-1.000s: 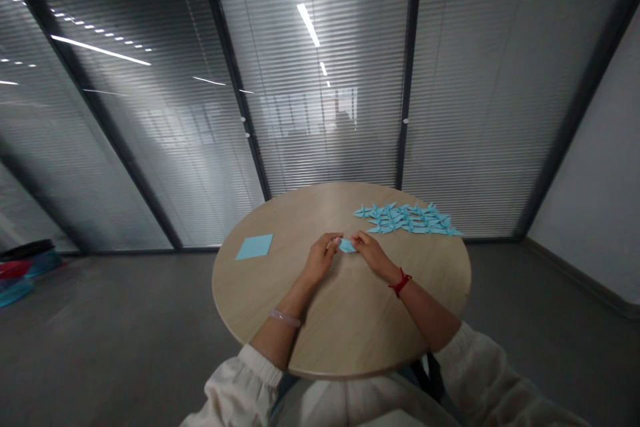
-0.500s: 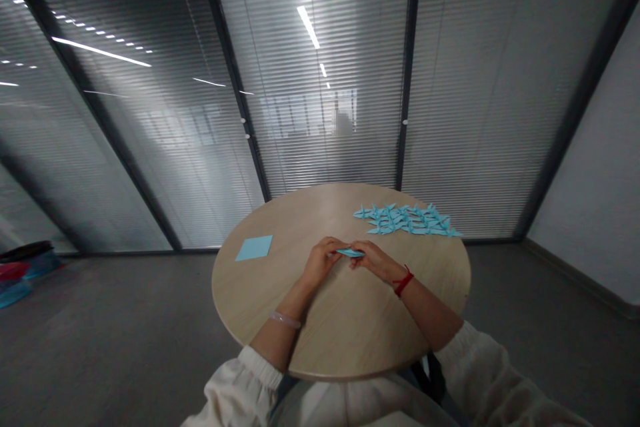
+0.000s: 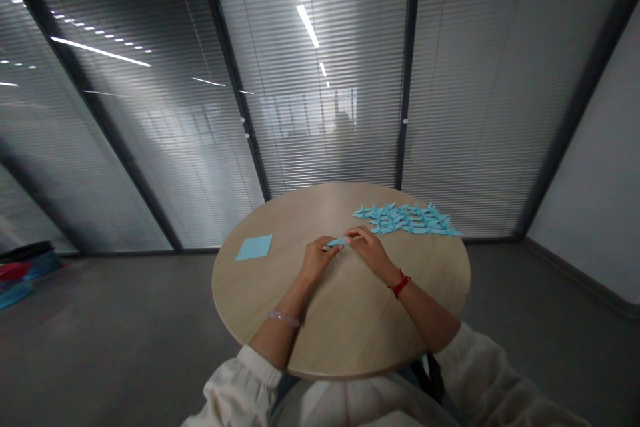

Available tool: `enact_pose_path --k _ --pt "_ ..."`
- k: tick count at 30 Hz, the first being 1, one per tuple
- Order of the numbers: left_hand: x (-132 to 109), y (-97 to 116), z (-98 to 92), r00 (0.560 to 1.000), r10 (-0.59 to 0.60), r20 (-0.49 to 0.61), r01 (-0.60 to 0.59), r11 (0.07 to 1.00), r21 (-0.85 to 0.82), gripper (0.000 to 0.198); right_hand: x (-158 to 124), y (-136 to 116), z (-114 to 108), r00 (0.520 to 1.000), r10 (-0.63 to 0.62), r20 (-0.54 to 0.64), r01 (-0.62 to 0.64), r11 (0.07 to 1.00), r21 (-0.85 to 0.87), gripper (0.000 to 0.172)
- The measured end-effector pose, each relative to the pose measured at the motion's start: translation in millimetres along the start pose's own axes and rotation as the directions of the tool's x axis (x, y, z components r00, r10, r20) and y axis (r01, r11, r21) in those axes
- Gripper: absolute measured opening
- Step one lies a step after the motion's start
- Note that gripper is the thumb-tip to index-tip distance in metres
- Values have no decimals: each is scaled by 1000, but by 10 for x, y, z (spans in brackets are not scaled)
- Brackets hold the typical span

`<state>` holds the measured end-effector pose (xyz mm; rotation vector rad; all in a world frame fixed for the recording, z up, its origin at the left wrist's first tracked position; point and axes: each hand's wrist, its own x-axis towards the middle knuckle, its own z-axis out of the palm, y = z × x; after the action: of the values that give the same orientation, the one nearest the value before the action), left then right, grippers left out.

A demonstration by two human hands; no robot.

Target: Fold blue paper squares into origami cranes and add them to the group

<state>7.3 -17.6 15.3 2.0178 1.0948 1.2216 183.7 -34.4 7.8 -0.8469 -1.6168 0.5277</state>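
Over the middle of the round table (image 3: 350, 327), the left hand (image 3: 317, 257) pinches a small piece of folded blue paper (image 3: 337, 241). On the side of it toward the table's right, the right hand (image 3: 367, 248) bends its fingers close against the end; whether they clamp it, I cannot tell. A flat blue sheet (image 3: 254, 247) lies near the table's left edge, and rows of blue folded shapes (image 3: 407, 220) crowd its far right. Beyond the table's far edge stand blinds (image 3: 325, 163).
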Motion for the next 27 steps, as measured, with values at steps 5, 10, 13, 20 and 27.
enact_pose_path --k 5,10,13,20,27 --pt "-2 1 9 999 3 33 -3 1000 -3 36 -10 1 3 998 -70 -8 69 993 -100 15" --pt "0 -14 26 992 -62 109 70 995 -71 33 -12 -8 18 999 -50 -5 48 988 -149 15" --pt "2 -15 28 987 -92 129 108 986 -123 36 -19 -15 19 997 -80 18 82 977 -199 14" --pt "11 -4 41 971 -169 167 204 952 -227 45 -22 24 -5 969 -225 106 248 904 -348 13" --pt "19 30 45 956 -214 200 281 860 -425 46 -36 -15 -34 938 -303 167 346 838 -421 20"
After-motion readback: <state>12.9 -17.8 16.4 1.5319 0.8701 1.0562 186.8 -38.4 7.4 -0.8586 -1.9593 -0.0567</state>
